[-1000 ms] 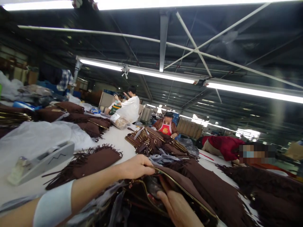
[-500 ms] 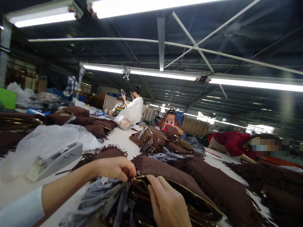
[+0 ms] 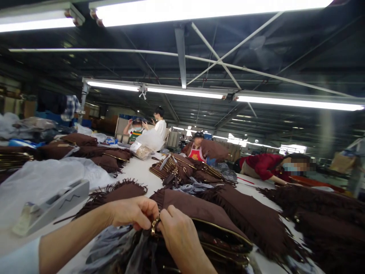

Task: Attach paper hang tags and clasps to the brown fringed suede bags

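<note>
A brown fringed bag [image 3: 196, 205] lies in front of me, its long gold zipper [image 3: 219, 226] gaping. At the zipper's left end, my left hand [image 3: 132, 213] pinches a gold metal clasp [image 3: 154, 226]. My right hand [image 3: 181, 234] is closed at the same corner, fingertips against the left hand's; what they grip is mostly hidden, but they touch the bag's zippered edge. Below both hands are more brown bags with gold zippers, stacked under this one. Strips of greyish translucent plastic wrap [image 3: 111, 245] spread out beneath my left wrist.
A grey tape dispenser [image 3: 61, 207] and clear plastic bags [image 3: 54, 177] are on the white table [image 3: 135, 167] to the left. Brown bags with gold hardware [image 3: 182, 169] are heaped ahead; fringed ones [image 3: 251, 217] lie right. Co-workers are across the table, one bending at the right [image 3: 256, 167].
My right hand has slid left along the zipper edge to meet my left hand at the corner. The gold clasp now shows between them. The view has shifted slightly right.
</note>
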Demonstrator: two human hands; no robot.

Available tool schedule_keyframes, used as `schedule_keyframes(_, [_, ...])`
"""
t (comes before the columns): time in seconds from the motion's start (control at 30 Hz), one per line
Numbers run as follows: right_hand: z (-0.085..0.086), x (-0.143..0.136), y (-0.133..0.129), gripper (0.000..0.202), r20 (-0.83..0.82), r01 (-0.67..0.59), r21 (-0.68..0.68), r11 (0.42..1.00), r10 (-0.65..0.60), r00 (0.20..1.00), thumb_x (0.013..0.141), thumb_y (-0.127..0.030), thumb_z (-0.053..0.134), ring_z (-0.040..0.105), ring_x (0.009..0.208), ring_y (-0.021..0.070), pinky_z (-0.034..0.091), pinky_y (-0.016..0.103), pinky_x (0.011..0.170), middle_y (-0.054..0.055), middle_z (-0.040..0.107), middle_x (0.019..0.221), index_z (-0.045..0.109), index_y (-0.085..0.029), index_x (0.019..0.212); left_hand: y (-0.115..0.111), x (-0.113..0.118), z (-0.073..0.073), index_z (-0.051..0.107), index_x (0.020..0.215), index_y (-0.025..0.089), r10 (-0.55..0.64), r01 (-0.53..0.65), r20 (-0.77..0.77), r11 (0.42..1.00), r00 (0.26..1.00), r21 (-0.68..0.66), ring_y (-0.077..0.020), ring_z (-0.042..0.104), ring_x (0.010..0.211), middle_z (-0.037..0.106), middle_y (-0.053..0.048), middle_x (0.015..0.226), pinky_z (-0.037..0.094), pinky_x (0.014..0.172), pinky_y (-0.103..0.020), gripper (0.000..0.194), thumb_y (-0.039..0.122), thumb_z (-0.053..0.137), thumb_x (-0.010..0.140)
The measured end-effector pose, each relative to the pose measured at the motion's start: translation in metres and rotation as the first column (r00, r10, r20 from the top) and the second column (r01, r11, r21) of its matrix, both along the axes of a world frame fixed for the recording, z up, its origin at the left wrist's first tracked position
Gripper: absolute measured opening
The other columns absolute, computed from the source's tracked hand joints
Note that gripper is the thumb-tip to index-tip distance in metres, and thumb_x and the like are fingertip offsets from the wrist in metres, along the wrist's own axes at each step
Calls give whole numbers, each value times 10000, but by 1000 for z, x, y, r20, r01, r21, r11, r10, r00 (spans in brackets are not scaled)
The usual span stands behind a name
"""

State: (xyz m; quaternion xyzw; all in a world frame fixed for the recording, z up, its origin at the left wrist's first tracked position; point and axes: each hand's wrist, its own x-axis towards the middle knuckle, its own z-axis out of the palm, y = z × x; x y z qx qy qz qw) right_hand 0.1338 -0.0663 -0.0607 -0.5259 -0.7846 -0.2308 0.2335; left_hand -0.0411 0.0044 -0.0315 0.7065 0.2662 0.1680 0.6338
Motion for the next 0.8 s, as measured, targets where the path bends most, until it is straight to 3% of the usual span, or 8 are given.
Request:
schedule_keyframes(0.13, [3, -4, 2, 78, 11, 30, -41, 999, -29, 1000, 843, -156, 669, 671, 689, 204, 359, 282, 514, 21, 674, 770, 655, -215, 794, -3, -4, -9, 613, 879, 137, 0, 4, 29, 989, 1000, -148, -81, 543, 454, 712, -53, 763, 233, 313, -140, 360, 274, 747, 574])
schedule_keyframes(0.23, [5, -6, 1, 98, -7, 55, -115, 992, -56, 998, 876, -138, 604, 682, 743, 225, 387, 283, 554, 41, 687, 823, 659, -210, 837, -4, -6, -14, 591, 886, 151, 42, -26, 77, 979, 996, -200, -110, 600, 469, 676, -12, 698, 307, 311, -135, 400, 250, 772, 543])
schedule_keyframes(0.33, [10, -6, -5, 131, -94, 11, -200, 980, -30, 995, 863, -99, 568, 683, 808, 251, 424, 287, 607, 64, 697, 889, 649, -200, 882, -9, -4, -15, 568, 851, 156, 93, -81, 85, 988, 992, -128, -112, 600, 469, 666, -5, 681, 377, 341, -142, 370, 254, 761, 551])
schedule_keyframes(0.4, [13, -8, -14, 179, -269, -85, -261, 962, 12, 963, 882, -96, 505, 687, 816, 242, 450, 286, 649, 65, 710, 897, 634, -199, 954, -13, 0, -13, 547, 832, 160, 118, -116, 69, 992, 991, -40, -101, 572, 443, 659, -3, 670, 368, 343, -143, 332, 295, 739, 596])
schedule_keyframes(0.5, [18, -15, -31, 230, -555, -205, -326, 923, -12, 832, 903, -151, 470, 699, 851, 252, 487, 319, 731, 55, 733, 914, 597, -221, 1082, -17, 5, -13, 522, 844, 178, 138, -141, 31, 986, 990, 92, -96, 539, 431, 627, 19, 643, 355, 353, -150, 359, 422, 716, 664])
schedule_keyframes(0.57, [18, -21, -38, 260, -649, -216, -326, 920, -51, 759, 865, -199, 541, 691, 908, 290, 502, 371, 776, 58, 733, 957, 582, -239, 1119, -18, 6, -12, 525, 867, 183, 149, -144, -10, 969, 989, 200, -81, 482, 414, 601, 28, 633, 340, 355, -157, 426, 552, 671, 712])
schedule_keyframes(0.67, [16, -25, -37, 309, -684, -172, -262, 950, -57, 727, 828, -191, 574, 670, 963, 305, 507, 418, 824, 75, 717, 1007, 576, -232, 1133, -17, 8, -8, 527, 924, 196, 198, -182, -11, 921, 980, 343, -61, 404, 428, 598, 30, 683, 296, 370, -162, 505, 657, 616, 738])
schedule_keyframes(0.8, [24, -20, -27, 239, -618, -98, -196, 976, -46, 785, 807, -137, 527, 678, 915, 280, 515, 386, 796, 88, 718, 953, 591, -189, 1031, -14, 10, 0, 500, 955, 264, 180, -189, 57, 952, 982, 242, -45, 283, 373, 538, 98, 577, 180, 388, -167, 430, 584, 646, 709])
